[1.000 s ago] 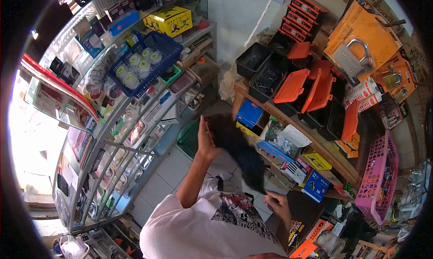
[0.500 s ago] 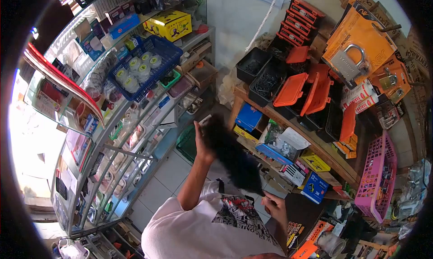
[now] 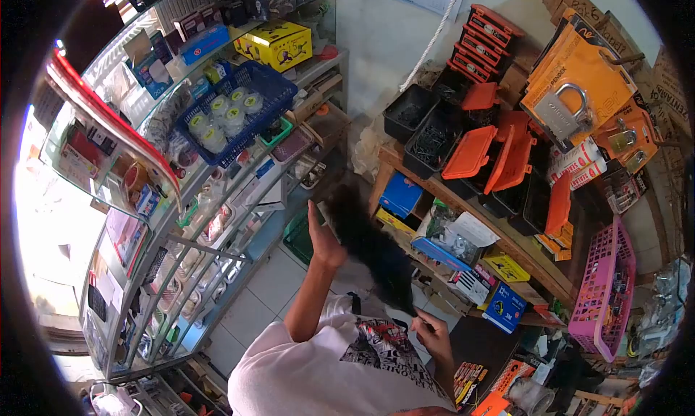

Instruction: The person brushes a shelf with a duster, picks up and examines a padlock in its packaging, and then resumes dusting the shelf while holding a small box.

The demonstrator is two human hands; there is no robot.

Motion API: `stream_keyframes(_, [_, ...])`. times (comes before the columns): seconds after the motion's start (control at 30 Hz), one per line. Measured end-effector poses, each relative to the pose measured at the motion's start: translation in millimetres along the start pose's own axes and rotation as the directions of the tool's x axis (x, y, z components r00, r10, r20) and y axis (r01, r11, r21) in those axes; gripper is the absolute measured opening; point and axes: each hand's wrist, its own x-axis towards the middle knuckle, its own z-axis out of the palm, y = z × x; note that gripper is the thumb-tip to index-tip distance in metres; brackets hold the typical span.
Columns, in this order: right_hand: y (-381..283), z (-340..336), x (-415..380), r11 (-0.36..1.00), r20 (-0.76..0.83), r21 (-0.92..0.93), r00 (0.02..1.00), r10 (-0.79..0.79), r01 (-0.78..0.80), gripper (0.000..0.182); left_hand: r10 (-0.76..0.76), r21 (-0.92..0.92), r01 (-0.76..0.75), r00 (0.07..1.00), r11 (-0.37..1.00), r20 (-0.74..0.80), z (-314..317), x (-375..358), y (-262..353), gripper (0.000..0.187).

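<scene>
A black feathery duster (image 3: 373, 246) slants across the middle of the view, its fluffy upper end beside my left hand. My right hand (image 3: 432, 328) is closed around the narrow lower end of the duster. My left hand (image 3: 326, 242) is raised at the duster's upper end, palm turned toward it, with the fingers stretched upward. A small pale edge shows between that palm and the dark feathers; what it belongs to is hidden.
At the left, a glass display shelf (image 3: 210, 231) bears a blue basket (image 3: 271, 86) of lidded tubs and a yellow box (image 3: 279, 45). On the right, a wooden shelf (image 3: 499, 231) carries black bins with orange lids (image 3: 470, 152). A pink basket (image 3: 601, 286) stands beyond.
The duster's lower end and my right hand have shifted slightly left. My left hand has moved slightly, staying beside the feathers. The surroundings have shifted a little in view.
</scene>
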Motion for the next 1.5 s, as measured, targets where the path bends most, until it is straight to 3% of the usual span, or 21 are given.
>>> stream_keyframes(0.03, [3.2,-2.4,-0.3,1.000,0.034,-0.008,0.999,0.017,-0.016,0.040,0.020,0.001,-0.020,0.986,1.000,-0.164,10.1,-3.0,-0.8,0.083])
stream_keyframes(0.07, [6.0,-5.3,-0.1,0.999,0.069,-0.018,0.997,0.033,-0.032,0.040,-0.018,0.116,0.001,0.989,0.993,0.145,-26.7,8.9,5.3,0.083])
stream_keyframes(0.17, [12.0,-9.2,2.1,0.999,0.022,-0.027,0.999,-0.046,0.047,0.039,-0.053,0.001,0.055,0.953,0.998,0.299,-27.1,6.5,4.5,0.080])
stream_keyframes(0.2, [12.3,-6.8,4.6,0.990,-0.033,0.006,0.990,-0.138,0.138,0.039,-0.062,0.007,0.062,0.961,0.998,0.270,-23.0,4.6,6.8,0.083])
stream_keyframes(0.3, [11.9,-4.5,1.7,0.997,0.042,0.024,0.996,-0.075,0.074,0.038,0.005,-0.049,-0.010,0.995,0.999,-0.102,-12.3,2.1,4.5,0.086])
stream_keyframes(0.33, [13.9,-6.8,2.2,0.995,0.105,-0.026,0.990,-0.089,0.092,0.038,-0.119,-0.038,0.135,0.954,0.990,0.274,-30.4,4.4,9.0,0.087])
stream_keyframes(0.4, [14.5,-2.4,1.9,0.981,0.021,-0.019,0.981,-0.191,0.191,0.038,-0.088,-0.036,0.109,0.921,0.993,0.379,-40.9,7.6,10.3,0.087])
stream_keyframes(0.43, [13.3,0.9,2.0,0.971,-0.020,-0.018,0.971,-0.239,0.239,0.038,-0.101,-0.067,0.136,0.921,0.988,0.376,-35.6,5.3,11.8,0.088])
stream_keyframes(0.47, [10.7,2.5,1.0,0.987,-0.086,0.033,0.984,-0.153,0.157,0.038,-0.081,-0.029,0.090,0.971,0.996,0.223,-30.4,2.8,10.8,0.088])
stream_keyframes(0.53, [12.6,-1.4,-0.2,0.991,0.018,0.010,0.991,-0.135,0.135,0.038,-0.009,0.064,0.015,0.996,0.998,-0.094,-5.9,-5.4,5.9,0.086])
stream_keyframes(0.63, [17.0,-1.3,-0.5,0.986,0.036,-0.033,0.986,-0.161,0.162,0.038,-0.100,0.078,0.077,0.931,0.994,0.352,-41.6,6.4,10.1,0.088])
stream_keyframes(0.8, [7.1,5.5,-1.5,0.994,0.041,0.017,0.993,-0.109,0.109,0.038,-0.023,0.084,0.027,0.999,0.996,-0.047,-3.7,-9.5,6.0,0.084])
stream_keyframes(0.9, [6.7,3.8,-1.0,0.991,0.087,-0.027,0.988,-0.131,0.133,0.038,-0.139,0.096,0.108,0.894,0.989,0.425,-58.2,13.3,13.4,0.086])
stream_keyframes(1.03, [2.3,5.0,-4.3,0.994,0.028,0.015,0.994,-0.106,0.105,0.037,-0.020,0.175,0.021,1.000,0.984,-0.009,2.1,-16.0,8.0,0.085])
stream_keyframes(1.07, [-0.5,3.2,-4.9,0.997,0.052,0.022,0.996,-0.076,0.075,0.036,-0.017,0.155,0.019,1.000,0.988,-0.018,0.0,-16.7,8.2,0.085])
stream_keyframes(1.13, [5.4,-2.9,-6.3,0.994,0.033,0.012,0.994,-0.108,0.107,0.036,-0.147,0.110,0.119,0.944,0.987,0.294,-19.0,-7.5,14.6,0.085])
stream_keyframes(1.2, [6.7,-5.1,-6.9,0.990,0.029,0.024,0.990,-0.138,0.137,0.036,-0.153,0.071,0.139,0.944,0.988,0.291,-24.5,-3.5,15.1,0.085])
stream_keyframes(1.27, [5.4,-5.8,-9.1,0.986,0.047,0.056,0.986,-0.162,0.159,0.037,-0.048,0.031,0.049,0.998,0.998,-0.040,9.9,-18.0,6.6,0.083])
stream_keyframes(1.37, [8.3,-11.2,-11.0,0.998,0.131,-0.039,0.990,-0.053,0.058,0.037,-0.170,0.149,0.118,0.896,0.982,0.410,-50.0,2.3,18.0,0.083])
stream_keyframes(1.43, [5.4,-4.8,-11.9,0.993,0.040,0.013,0.993,-0.115,0.115,0.037,-0.155,0.091,0.133,0.938,0.987,0.310,-26.9,-8.6,14.9,0.085])
stream_keyframes(1.5, [5.4,-1.4,-13.3,0.993,0.036,0.027,0.993,-0.112,0.111,0.037,-0.084,-0.006,0.084,0.996,0.996,-0.011,10.0,-22.9,5.7,0.086])
